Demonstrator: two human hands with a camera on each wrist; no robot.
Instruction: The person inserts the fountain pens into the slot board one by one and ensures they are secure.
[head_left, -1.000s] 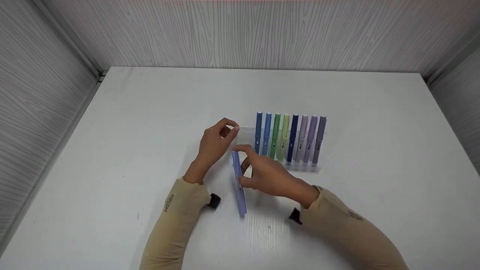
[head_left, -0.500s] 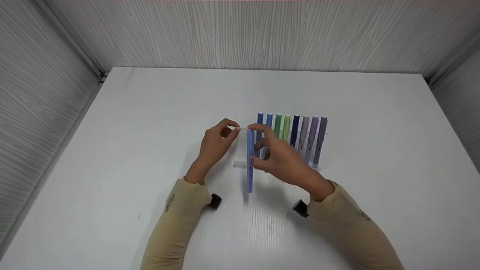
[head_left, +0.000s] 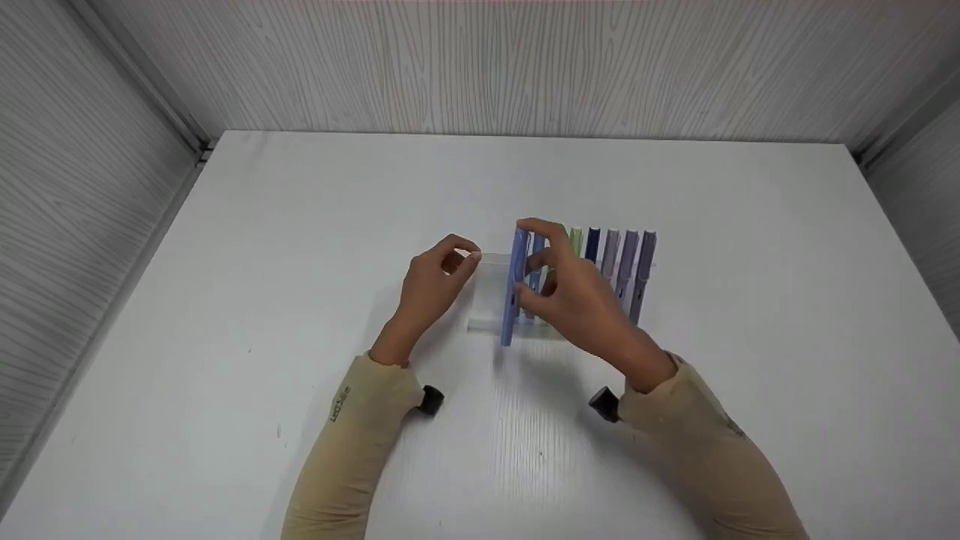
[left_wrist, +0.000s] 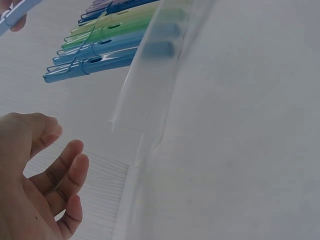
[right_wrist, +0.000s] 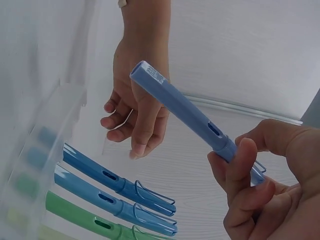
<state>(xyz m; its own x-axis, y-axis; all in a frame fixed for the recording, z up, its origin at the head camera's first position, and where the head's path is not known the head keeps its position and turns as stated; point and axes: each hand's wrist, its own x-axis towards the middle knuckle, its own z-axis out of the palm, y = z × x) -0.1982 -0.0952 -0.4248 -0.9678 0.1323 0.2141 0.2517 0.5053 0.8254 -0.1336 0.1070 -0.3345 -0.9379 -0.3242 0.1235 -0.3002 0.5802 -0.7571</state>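
Note:
My right hand (head_left: pixel 581 300) pinches a periwinkle-blue capped pen (head_left: pixel 513 285) by its clip end. In the right wrist view that pen (right_wrist: pixel 185 110) slants, its other end pointing away from the fingers. It is held in front of the left part of a clear pen stand (head_left: pixel 484 325). My left hand (head_left: pixel 433 285) is beside the stand's left end, fingers loosely bent with nothing between them. In the left wrist view the left fingertips (left_wrist: pixel 75 170) are apart from the stand. Two blue pens (right_wrist: pixel 120 182) and a green pen (right_wrist: pixel 85 212) lie in the stand's slots.
Further right in the stand are a yellow-green pen (head_left: pixel 576 240), a navy pen (head_left: pixel 592 244) and several purple pens (head_left: pixel 628 255). White table surface (head_left: pixel 337 195) surrounds the stand, with a wood-grain panel (head_left: pixel 480 67) behind.
My right hand has carried the periwinkle pen up and rightward, from in front of the stand to over its slots beside the blue pens. My left hand has stayed put.

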